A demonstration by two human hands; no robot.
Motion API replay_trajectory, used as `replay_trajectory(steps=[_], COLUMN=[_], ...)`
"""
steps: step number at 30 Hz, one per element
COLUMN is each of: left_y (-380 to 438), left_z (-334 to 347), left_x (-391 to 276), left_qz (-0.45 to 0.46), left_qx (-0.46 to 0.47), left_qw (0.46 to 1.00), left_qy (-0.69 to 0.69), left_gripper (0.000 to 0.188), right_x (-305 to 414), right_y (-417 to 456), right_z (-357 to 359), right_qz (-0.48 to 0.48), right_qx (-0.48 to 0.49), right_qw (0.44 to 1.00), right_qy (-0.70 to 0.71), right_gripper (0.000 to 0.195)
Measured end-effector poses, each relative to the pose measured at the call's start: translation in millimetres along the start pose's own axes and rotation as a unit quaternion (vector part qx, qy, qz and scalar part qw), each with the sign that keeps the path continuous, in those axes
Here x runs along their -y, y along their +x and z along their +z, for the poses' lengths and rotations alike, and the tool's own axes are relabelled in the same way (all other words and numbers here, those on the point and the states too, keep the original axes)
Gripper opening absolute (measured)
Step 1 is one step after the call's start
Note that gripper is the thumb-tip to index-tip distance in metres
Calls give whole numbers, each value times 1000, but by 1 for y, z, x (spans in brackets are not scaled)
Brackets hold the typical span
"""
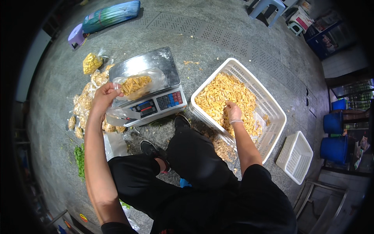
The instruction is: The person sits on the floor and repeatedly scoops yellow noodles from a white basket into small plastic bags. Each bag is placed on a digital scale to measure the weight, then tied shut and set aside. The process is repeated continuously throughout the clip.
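Observation:
My left hand (106, 95) pinches the rim of a clear plastic bag (159, 76) that holds yellow-brown food strips (136, 84). The bag lies on the metal pan (149, 60) of a digital scale (172, 101), its mouth towards my fingers. Another thin clear bag (119, 112) lies over the scale's left front, below my left hand. My right hand (233, 112), in a clear disposable glove, reaches into a heap of the same strips (225, 90) in a white plastic basket (271, 112). Its fingertips are down among the strips, so their grip is hidden.
Several filled, tied bags (83, 108) pile left of the scale, with a bag of yellow pieces (92, 63) behind. Leafy greens (79, 161) lie nearer. A smaller white basket (296, 158) sits at the right. A purple stool (76, 36) and a wrapped bundle (112, 16) stand far left.

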State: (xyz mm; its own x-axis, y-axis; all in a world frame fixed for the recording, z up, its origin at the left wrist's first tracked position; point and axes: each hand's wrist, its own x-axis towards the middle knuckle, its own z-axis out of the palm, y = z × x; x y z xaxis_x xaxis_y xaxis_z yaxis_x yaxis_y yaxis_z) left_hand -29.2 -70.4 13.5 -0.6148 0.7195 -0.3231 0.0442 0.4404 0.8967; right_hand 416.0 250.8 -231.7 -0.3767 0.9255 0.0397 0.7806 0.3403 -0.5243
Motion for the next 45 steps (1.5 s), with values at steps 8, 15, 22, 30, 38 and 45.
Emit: replay_trajectory(steps=[8, 15, 22, 30, 38, 45], left_y=[4, 3, -1, 1, 3, -8], left_z=[-6, -1, -4, -7, -5, -6], left_x=[11, 10, 6, 11, 8, 2], left_qz=[25, 33, 56, 34, 28, 28], left_qx=[-18, -15, -31, -19, -30, -55], left_qw=[999, 999, 996, 999, 998, 997], left_qy=[-7, -16, -55, -33, -42, -51], left_gripper=[18, 17, 21, 22, 19, 21], right_x=[58, 162, 167, 82, 59, 87], right_y=[24, 27, 37, 20, -24, 5], right_z=[-92, -160, -169, -93, 12, -67], right_qz=[120, 22, -15, -115, 36, 133], right_qx=[132, 133, 89, 56, 112, 202], right_qw=[891, 862, 912, 992, 991, 882], right_qy=[417, 489, 399, -8, -67, 405], right_gripper=[8, 7, 8, 20, 21, 2])
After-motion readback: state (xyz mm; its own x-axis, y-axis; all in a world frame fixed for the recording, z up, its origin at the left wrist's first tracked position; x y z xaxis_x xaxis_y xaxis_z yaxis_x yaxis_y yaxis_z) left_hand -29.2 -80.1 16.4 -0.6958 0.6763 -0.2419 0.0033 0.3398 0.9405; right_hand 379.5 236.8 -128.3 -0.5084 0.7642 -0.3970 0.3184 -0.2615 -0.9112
